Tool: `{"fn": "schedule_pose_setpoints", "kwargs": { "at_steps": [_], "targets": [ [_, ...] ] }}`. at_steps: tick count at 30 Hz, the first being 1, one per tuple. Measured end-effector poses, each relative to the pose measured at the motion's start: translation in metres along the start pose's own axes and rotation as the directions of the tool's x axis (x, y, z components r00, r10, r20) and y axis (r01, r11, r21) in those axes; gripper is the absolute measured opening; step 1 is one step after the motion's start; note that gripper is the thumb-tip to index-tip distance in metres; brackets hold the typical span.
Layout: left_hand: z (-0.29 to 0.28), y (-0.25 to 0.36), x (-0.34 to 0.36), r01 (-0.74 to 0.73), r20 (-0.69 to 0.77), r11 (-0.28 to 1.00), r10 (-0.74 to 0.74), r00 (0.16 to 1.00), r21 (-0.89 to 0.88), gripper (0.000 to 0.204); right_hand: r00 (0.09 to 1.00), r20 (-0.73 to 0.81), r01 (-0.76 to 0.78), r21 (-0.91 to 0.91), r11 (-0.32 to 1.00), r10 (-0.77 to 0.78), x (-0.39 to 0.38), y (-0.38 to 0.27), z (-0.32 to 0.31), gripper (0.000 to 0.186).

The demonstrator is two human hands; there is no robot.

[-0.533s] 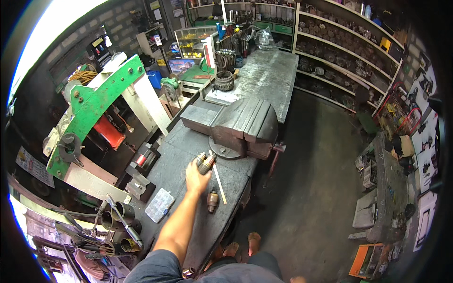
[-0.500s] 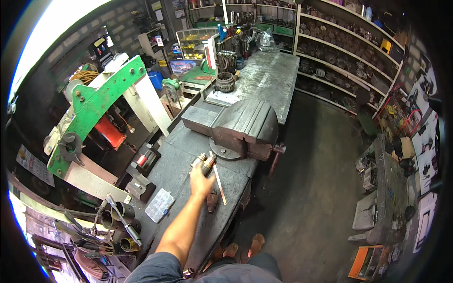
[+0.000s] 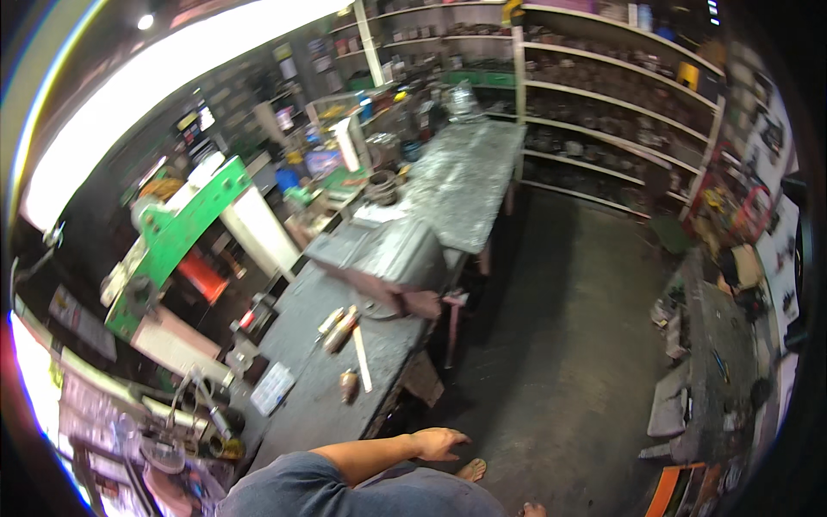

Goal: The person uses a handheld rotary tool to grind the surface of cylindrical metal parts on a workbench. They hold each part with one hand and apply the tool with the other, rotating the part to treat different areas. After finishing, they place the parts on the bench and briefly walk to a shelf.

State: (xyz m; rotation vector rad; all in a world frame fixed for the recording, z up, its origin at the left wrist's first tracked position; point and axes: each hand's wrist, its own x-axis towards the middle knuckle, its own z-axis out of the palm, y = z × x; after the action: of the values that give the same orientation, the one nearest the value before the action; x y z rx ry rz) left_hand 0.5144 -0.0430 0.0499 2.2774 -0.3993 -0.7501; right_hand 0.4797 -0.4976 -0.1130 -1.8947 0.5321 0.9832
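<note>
My left hand reaches across in front of my body, away from the bench edge, over the floor. Its fingers are loosely stretched and nothing shows in them. My right hand is out of view. On the dark workbench lie two cylindrical metal parts with brass-coloured ends, a thinner one and a thicker one, side by side. To their right is a pale flat strip. A short brownish metal piece sits nearer me. A clear compartment box rests at the left.
A big bench vise stands beyond the parts, its handle jutting over the bench's right edge. A green and white frame rises on the left. Loaded shelves line the back right; a low bench stands far right.
My left hand has left the metal parts and swung back and right, off the bench. The parts stay on the bench. The view has shifted and turned.
</note>
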Motion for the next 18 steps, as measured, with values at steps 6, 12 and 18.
{"fn": "schedule_pose_setpoints", "kwargs": {
  "at_steps": [6,12,18],
  "targets": [
    [-0.049,-0.055,0.054,0.184,-0.059,0.969,-0.176,0.983,0.164,0.075,0.98,-0.197,0.072,0.286,0.955,-0.015,0.019,0.07,-0.008,0.043],
    [-0.085,-0.078,0.117,0.337,-0.118,0.911,-0.372,0.921,-0.237,0.059,0.924,-0.086,-0.326,0.327,0.887,0.372,0.034,0.162,-0.023,0.041],
    [-0.126,-0.093,0.237,0.329,-0.082,0.942,-0.334,0.939,-0.064,0.049,0.884,-0.159,-0.413,0.178,0.893,0.441,0.024,0.146,-0.064,0.054]
  ]
}}
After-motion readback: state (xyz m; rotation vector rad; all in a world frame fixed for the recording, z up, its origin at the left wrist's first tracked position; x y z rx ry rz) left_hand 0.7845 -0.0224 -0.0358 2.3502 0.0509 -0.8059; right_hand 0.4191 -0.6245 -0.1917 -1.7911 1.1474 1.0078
